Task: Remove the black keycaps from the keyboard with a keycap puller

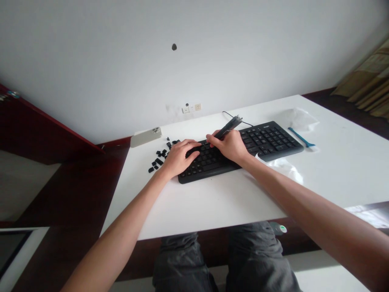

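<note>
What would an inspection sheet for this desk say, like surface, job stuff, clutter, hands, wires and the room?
Surface: white, flat tabletop.
Job's things: long black plastic keyboard, slanted across the tabletop; small loose black plastic pieces, apparently keycaps, by its left end; dark, slim, pen-like tool.
Clutter: pale, flat phone, far left corner; thin blue plastic stick, right of the keyboard; crumpled white material near its front edge.
Hands: left hand rests open on the keyboard's left part; right hand grips the tool.
Cables: thin black cable behind the keyboard.
Surroundings: pale, smooth wall; white rectangular sockets; brownish-gold fabric curtain, right.
</note>
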`<action>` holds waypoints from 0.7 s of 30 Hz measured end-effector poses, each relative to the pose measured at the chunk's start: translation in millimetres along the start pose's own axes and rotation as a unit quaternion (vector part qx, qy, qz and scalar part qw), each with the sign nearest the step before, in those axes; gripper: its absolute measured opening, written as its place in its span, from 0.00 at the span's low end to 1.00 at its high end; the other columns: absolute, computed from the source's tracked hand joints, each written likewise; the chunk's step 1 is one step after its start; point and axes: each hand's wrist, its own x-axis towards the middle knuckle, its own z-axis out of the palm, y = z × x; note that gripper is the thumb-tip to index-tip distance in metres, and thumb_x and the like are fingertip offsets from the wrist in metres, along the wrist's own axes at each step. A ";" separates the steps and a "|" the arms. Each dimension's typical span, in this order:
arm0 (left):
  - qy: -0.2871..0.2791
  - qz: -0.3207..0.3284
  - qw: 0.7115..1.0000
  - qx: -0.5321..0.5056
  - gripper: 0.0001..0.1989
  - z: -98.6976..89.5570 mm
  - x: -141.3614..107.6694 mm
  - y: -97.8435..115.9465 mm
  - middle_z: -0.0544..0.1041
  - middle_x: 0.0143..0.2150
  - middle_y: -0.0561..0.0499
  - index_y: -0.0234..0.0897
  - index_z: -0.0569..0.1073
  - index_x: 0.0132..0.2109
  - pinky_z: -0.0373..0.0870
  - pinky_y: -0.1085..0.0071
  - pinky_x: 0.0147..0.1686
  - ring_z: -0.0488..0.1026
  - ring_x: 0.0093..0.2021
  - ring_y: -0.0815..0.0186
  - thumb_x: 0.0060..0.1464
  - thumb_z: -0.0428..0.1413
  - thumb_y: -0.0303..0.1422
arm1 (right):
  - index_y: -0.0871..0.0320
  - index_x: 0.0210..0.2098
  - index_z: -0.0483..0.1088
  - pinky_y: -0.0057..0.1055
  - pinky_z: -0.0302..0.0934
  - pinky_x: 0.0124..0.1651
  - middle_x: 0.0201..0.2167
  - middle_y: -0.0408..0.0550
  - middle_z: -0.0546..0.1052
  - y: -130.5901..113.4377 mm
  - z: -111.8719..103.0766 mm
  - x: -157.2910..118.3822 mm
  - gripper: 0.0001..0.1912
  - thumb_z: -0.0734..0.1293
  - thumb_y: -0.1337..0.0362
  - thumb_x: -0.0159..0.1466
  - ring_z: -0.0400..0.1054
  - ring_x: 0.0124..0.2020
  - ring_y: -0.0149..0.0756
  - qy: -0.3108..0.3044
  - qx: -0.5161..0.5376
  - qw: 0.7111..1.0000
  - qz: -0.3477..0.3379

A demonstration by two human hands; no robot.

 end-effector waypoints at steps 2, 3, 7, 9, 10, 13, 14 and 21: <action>0.006 -0.010 1.000 -0.018 0.14 -2.7 4.2 -0.5 0.80 0.61 0.49 0.43 0.77 0.59 0.71 0.58 0.65 0.77 0.60 0.59 0.70 0.55 0.34 | 0.54 0.25 0.79 0.36 0.68 0.40 0.25 0.44 0.82 1.2 -1.6 1.3 0.18 0.70 0.52 0.67 0.78 0.31 0.42 0.000 -0.004 1.000 0.017; 0.004 -0.014 1.000 -0.023 0.15 -5.4 6.4 -0.8 0.80 0.60 0.49 0.43 0.77 0.59 0.71 0.58 0.65 0.77 0.60 0.59 0.69 0.56 0.33 | 0.54 0.26 0.79 0.36 0.68 0.40 0.26 0.45 0.82 2.0 -2.9 2.2 0.18 0.70 0.51 0.67 0.78 0.31 0.42 0.004 -0.006 1.000 0.024; -0.013 -0.032 0.999 0.002 0.14 -17.5 17.9 -2.2 0.83 0.56 0.50 0.43 0.80 0.56 0.74 0.57 0.61 0.80 0.56 0.57 0.66 0.57 0.32 | 0.54 0.34 0.81 0.37 0.67 0.41 0.30 0.46 0.83 6.3 -7.9 6.2 0.13 0.70 0.52 0.67 0.78 0.34 0.43 0.031 0.013 0.999 0.015; 0.010 -0.047 0.999 -0.001 0.12 -18.2 24.6 -3.2 0.85 0.53 0.50 0.43 0.81 0.54 0.77 0.58 0.55 0.82 0.52 0.58 0.66 0.57 0.32 | 0.54 0.39 0.82 0.37 0.68 0.43 0.35 0.46 0.85 9.1 -8.5 7.0 0.11 0.71 0.55 0.66 0.78 0.38 0.43 0.028 0.029 0.999 -0.008; 0.041 -0.048 0.998 -0.009 0.12 -16.4 27.7 -3.8 0.85 0.51 0.50 0.43 0.82 0.52 0.78 0.60 0.53 0.82 0.49 0.59 0.67 0.56 0.31 | 0.54 0.40 0.82 0.36 0.68 0.44 0.37 0.46 0.85 10.6 -8.1 6.7 0.10 0.71 0.56 0.66 0.79 0.39 0.43 0.023 0.033 0.999 -0.019; 0.154 -0.012 0.988 -0.018 0.13 -6.5 33.4 -5.1 0.86 0.45 0.50 0.40 0.82 0.45 0.77 0.64 0.49 0.81 0.44 0.63 0.66 0.52 0.25 | 0.53 0.40 0.82 0.36 0.68 0.48 0.40 0.46 0.85 14.0 -5.6 3.8 0.10 0.71 0.56 0.66 0.79 0.41 0.42 0.013 0.033 0.999 -0.035; 0.171 0.008 0.985 -0.009 0.14 -3.4 33.7 -5.7 0.86 0.43 0.51 0.40 0.82 0.43 0.76 0.64 0.50 0.80 0.43 0.63 0.65 0.52 0.24 | 0.53 0.40 0.82 0.37 0.68 0.48 0.39 0.46 0.85 14.6 -4.8 2.7 0.10 0.71 0.55 0.66 0.78 0.41 0.42 0.011 0.034 0.999 -0.036; 0.169 0.034 0.984 0.033 0.11 -4.3 23.7 -16.0 0.83 0.35 0.53 0.40 0.83 0.39 0.72 0.65 0.43 0.76 0.36 0.64 0.62 0.56 0.23 | 0.58 0.32 0.80 0.35 0.67 0.37 0.26 0.49 0.81 0.3 -5.7 20.6 0.19 0.67 0.51 0.69 0.73 0.28 0.38 -0.025 0.067 0.997 0.010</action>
